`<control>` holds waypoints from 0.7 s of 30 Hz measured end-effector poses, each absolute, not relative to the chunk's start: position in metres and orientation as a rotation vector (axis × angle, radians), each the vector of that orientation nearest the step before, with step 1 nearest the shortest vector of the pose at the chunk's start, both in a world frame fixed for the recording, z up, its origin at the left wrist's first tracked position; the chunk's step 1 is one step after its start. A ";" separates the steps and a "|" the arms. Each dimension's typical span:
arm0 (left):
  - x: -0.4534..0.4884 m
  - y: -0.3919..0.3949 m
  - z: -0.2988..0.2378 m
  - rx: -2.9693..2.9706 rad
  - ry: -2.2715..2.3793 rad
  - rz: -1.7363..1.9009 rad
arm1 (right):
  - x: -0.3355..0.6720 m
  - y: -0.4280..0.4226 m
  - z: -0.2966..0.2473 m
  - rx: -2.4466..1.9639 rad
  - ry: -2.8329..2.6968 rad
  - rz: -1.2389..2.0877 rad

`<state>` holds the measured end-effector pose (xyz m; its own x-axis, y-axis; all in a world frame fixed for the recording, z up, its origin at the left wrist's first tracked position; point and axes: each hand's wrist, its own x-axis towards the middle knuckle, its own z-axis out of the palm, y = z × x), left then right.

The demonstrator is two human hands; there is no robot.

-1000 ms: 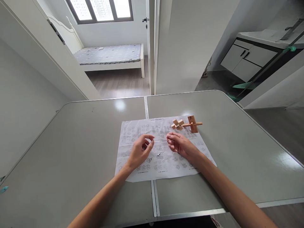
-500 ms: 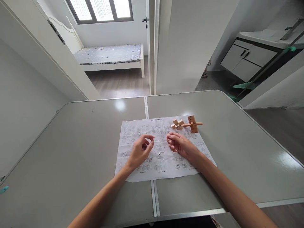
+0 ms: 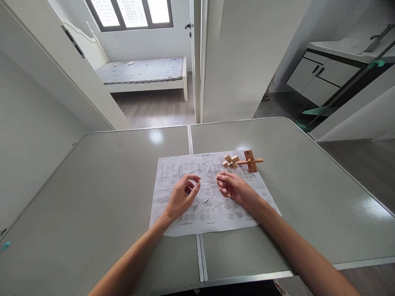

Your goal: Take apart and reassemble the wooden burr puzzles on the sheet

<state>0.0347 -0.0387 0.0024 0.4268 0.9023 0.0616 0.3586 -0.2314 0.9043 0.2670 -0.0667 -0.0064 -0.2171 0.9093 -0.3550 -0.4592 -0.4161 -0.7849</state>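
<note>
A creased white sheet of paper [image 3: 185, 228] printed with rows of small diagrams lies under both hands. My left hand [image 3: 182, 195] is over its left half, fingers curved and a gap between thumb and fingertips, nothing between them. To the right, my right hand [image 3: 233, 187] has its fingers curled and the thumb against the index finger; I see nothing in it. Just beyond the right hand, at the sheet's far right corner, stand a pale wooden interlocking puzzle [image 3: 231, 162] marked with a letter and a darker brown wooden cross-shaped puzzle [image 3: 251, 161]. Neither hand touches them.
The grey table [image 3: 108, 185] has a metal edge and a metal seam [image 3: 201, 263] down its middle. Beyond it are a door frame, a bed [image 3: 145, 72] under a window, and a white cabinet [image 3: 321, 76] at the right.
</note>
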 end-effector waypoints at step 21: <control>0.035 -0.039 0.003 1.808 1.083 0.772 | 0.266 -0.067 -0.003 -1.024 -0.660 1.793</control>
